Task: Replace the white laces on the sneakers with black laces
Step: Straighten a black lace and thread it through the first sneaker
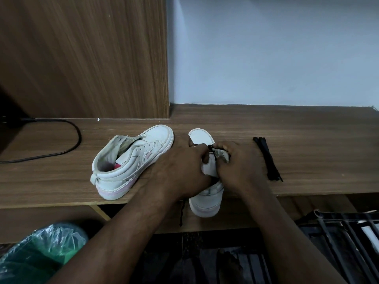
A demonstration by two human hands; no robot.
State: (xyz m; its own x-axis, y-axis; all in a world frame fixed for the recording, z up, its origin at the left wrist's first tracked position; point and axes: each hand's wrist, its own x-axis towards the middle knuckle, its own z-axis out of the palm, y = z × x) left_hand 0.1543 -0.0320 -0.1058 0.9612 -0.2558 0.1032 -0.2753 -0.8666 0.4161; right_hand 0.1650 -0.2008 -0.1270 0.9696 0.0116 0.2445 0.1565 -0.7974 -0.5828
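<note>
Wood-grain matt shelf (287,140) — smooth white leather-like sneakers (131,160); crinkled glossy plastic bag (41,249).

Loc.: indoor room, prob. a home; could be a small office, can't confirm. Evidence: wood-grain laminate surface (297,144) set vs. pale painted wall (266,48). Matching laminate panel (82,58) upright at left. Black cable (76,138) runs across the surface to a dark unit at far left. Worn white sneakers (131,160) on surface. Below: crumpled green plastic bag (41,253), black metal rack (348,232), dark floor (205,240).
</note>
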